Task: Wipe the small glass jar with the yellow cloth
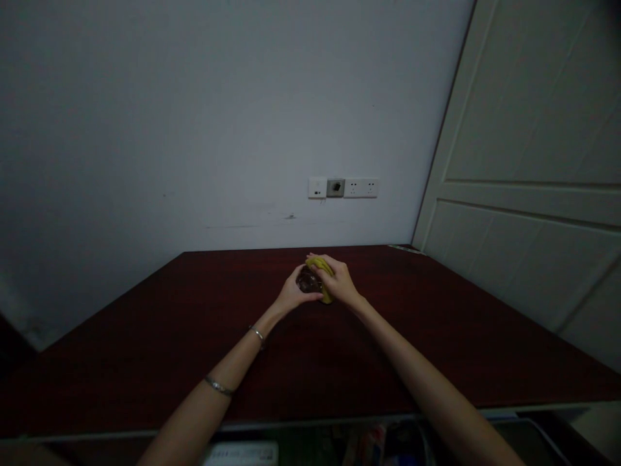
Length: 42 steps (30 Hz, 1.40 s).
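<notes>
The left hand [291,294] curls thumb and fingers around a clear, rounded, glass-like vessel [309,281]; the right hand [340,281] pinches a soft yellow cloth [317,263] against its right side. Both are over the far middle of the dark-red, wood-look tabletop [194,310]. The cloth is on the vessel—how much is done or left can't be judged. Hands and cloth hide the vessel's shape and base—contact with the tabletop is unclear. A pale, flat object [242,453] below the near edge is cut off.

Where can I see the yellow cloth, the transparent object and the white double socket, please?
Yellow cloth [317,263]: head view, on its upper part.
Transparent object [308,281]: head view, on the middle of its visible side.
White double socket [361,188]: head view, between its two sets of holes.
</notes>
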{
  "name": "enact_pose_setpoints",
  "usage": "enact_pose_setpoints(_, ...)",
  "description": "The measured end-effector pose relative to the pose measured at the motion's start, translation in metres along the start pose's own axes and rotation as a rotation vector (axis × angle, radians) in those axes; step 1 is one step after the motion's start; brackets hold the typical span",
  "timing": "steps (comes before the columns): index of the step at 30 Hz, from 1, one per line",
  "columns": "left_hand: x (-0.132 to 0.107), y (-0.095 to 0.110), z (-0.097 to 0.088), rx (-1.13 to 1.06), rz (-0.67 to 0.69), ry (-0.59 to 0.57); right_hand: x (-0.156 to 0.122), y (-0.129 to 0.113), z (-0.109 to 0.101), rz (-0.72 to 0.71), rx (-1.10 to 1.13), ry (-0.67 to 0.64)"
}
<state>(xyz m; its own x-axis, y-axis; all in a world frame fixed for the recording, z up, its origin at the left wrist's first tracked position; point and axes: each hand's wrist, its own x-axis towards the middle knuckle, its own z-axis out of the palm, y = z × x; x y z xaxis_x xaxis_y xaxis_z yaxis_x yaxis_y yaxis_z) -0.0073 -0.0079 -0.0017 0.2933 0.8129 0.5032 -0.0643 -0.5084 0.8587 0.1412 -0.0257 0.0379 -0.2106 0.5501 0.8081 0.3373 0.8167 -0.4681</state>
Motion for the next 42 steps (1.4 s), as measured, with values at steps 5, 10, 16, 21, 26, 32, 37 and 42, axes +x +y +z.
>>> enact_pose_setpoints(5,0.003,-0.010,0.001,-0.095,-0.004,-0.004,-0.007,-0.013,-0.005,-0.235,-0.146,-0.212)
enact_pose_setpoints(10,0.001,-0.008,0.001,-0.072,-0.012,-0.011,-0.003,-0.009,-0.006,-0.232,-0.159,-0.249)
enact_pose_setpoints(16,-0.001,-0.001,0.000,-0.105,-0.048,0.000,0.001,0.001,0.007,0.038,0.036,0.046)
enact_pose_setpoints(21,-0.003,0.001,0.001,-0.211,-0.077,0.003,-0.007,-0.007,0.011,0.058,0.097,0.100)
enact_pose_setpoints(26,-0.005,0.002,0.004,-0.271,-0.080,0.021,-0.016,-0.012,0.012,-0.002,0.116,0.119)
enact_pose_setpoints(32,-0.007,0.002,0.005,-0.300,-0.123,-0.022,-0.008,0.005,0.014,0.194,0.299,0.189)
enact_pose_setpoints(37,-0.007,0.001,0.006,-0.292,-0.131,-0.018,-0.013,0.001,0.011,0.185,0.294,0.210)
enact_pose_setpoints(42,-0.005,0.000,0.005,-0.316,-0.110,0.046,-0.021,-0.014,0.009,0.071,0.188,0.099)
